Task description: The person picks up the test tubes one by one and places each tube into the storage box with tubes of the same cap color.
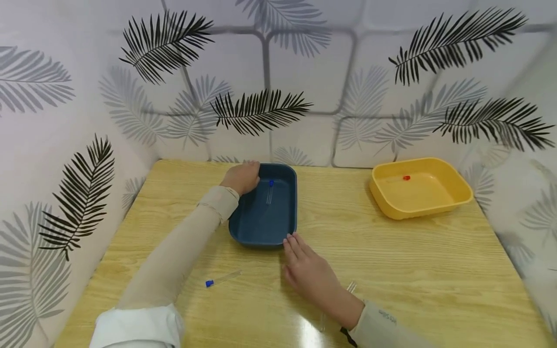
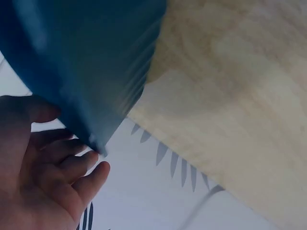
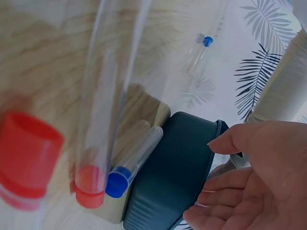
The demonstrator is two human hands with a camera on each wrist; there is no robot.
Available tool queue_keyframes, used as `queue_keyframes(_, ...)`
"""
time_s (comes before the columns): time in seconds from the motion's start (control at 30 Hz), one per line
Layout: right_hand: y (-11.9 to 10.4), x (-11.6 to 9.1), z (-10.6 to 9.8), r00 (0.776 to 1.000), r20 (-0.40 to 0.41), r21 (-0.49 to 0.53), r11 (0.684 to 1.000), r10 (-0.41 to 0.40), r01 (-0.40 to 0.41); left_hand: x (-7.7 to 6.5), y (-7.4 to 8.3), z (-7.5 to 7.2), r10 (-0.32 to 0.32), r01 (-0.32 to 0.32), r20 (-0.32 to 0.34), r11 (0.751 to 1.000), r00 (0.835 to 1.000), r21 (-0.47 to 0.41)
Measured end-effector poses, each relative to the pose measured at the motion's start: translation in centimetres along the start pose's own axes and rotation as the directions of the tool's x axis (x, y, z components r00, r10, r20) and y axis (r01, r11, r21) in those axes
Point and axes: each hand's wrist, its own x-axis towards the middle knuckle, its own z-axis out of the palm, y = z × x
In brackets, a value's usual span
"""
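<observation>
A dark blue plastic bin [image 1: 263, 232] stands on the table, a blue-capped tube [image 1: 270, 192] lying inside it. At its far left corner, my left hand [image 1: 242, 178] grips the rim, thumb against the outer wall in the left wrist view. My right hand [image 1: 311, 273] reaches to the near right corner, its extended fingers [image 3: 223, 199] touching the rim. Left of the right hand, another blue-capped tube [image 1: 223, 279] lies on the wood. In the right wrist view, a red-capped tube [image 3: 91, 184] and a blue-capped tube [image 3: 120, 182] lie beside the bin.
A yellow bin [image 1: 417, 211] stands at the right rear with a red cap [image 1: 406, 178] showing inside. Clear tubes [image 1: 351, 287] lie partly hidden by my right wrist. Leaf-patterned wall covering [image 1: 304, 72] borders the table [image 1: 391, 261] at the back and sides.
</observation>
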Motion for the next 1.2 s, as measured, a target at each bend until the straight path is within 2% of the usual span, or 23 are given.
queue_keyframes(0.1, 0.7, -0.3, -0.1, 1.0, -0.021, 0.041, 0.999, -0.002, 0.003, 0.1, 0.3, -0.5, 0.011, -0.011, -0.002, 0.999, 1.0, 0.05)
queue_keyframes(0.2, 2.1, -0.7, -0.5, 0.997, -0.076, 0.079, 0.997, 0.015, -0.009, -0.1, 0.9, -1.3, 0.042, -0.039, -0.047, 0.998, 0.998, 0.059)
queue_keyframes(0.3, 4.6, -1.4, -1.4, 0.992, -0.083, 0.121, 0.989, 0.092, -0.082, -0.3, 2.0, -2.2, 0.098, -0.095, -0.095, 0.995, 0.991, 0.036)
queue_keyframes(0.4, 7.9, -2.5, -2.4, 0.976, -0.016, 0.171, 0.962, 0.218, -0.212, -0.6, 3.9, -3.0, 0.176, -0.176, -0.124, 0.984, 0.976, 0.014)
queue_keyframes(0.5, 11.4, -3.7, -3.5, 0.938, 0.052, 0.193, 0.918, 0.343, -0.346, -0.8, 6.2, -3.7, 0.264, -0.264, -0.14, 0.964, 0.954, 0.022)
queue_keyframes(0.57, 13.7, -4.4, -4.4, 0.914, 0.068, 0.199, 0.892, 0.4, -0.406, -1.0, 7.8, -4.2, 0.313, -0.31, -0.144, 0.95, 0.939, 0.043)
queue_keyframes(0.73, 19.0, -6.0, -6.8, 0.848, 0.137, 0.187, 0.827, 0.512, -0.53, -1.4, 11.8, -4.9, 0.405, -0.396, -0.17, 0.914, 0.898, 0.086)
queue_keyframes(0.87, 23.0, -7.4, -8.3, 0.78, 0.218, 0.156, 0.769, 0.586, -0.621, -1.4, 14.9, -5.0, 0.466, -0.455, -0.184, 0.885, 0.865, 0.099)
queue_keyframes(0.93, 24.9, -8.0, -8.8, 0.755, 0.242, 0.14, 0.748, 0.61, -0.649, -1.3, 16.4, -5.0, 0.482, -0.473, -0.179, 0.876, 0.858, 0.095)
queue_keyframes(1.0, 26.7, -8.7, -9.3, 0.728, 0.27, 0.122, 0.727, 0.63, -0.675, -1.3, 17.9, -5.0, 0.49, -0.48, -0.157, 0.871, 0.857, 0.101)
queue_keyframes(1.07, 28.3, -9.4, -9.8, 0.708, 0.279, 0.106, 0.712, 0.649, -0.694, -1.3, 19.4, -4.9, 0.496, -0.485, -0.141, 0.868, 0.857, 0.104)
queue_keyframes(1.2, 30.9, -10.5, -10.4, 0.667, 0.318, 0.089, 0.679, 0.674, -0.729, -1.0, 22.3, -4.2, 0.52, -0.509, -0.14, 0.854, 0.843, 0.11)
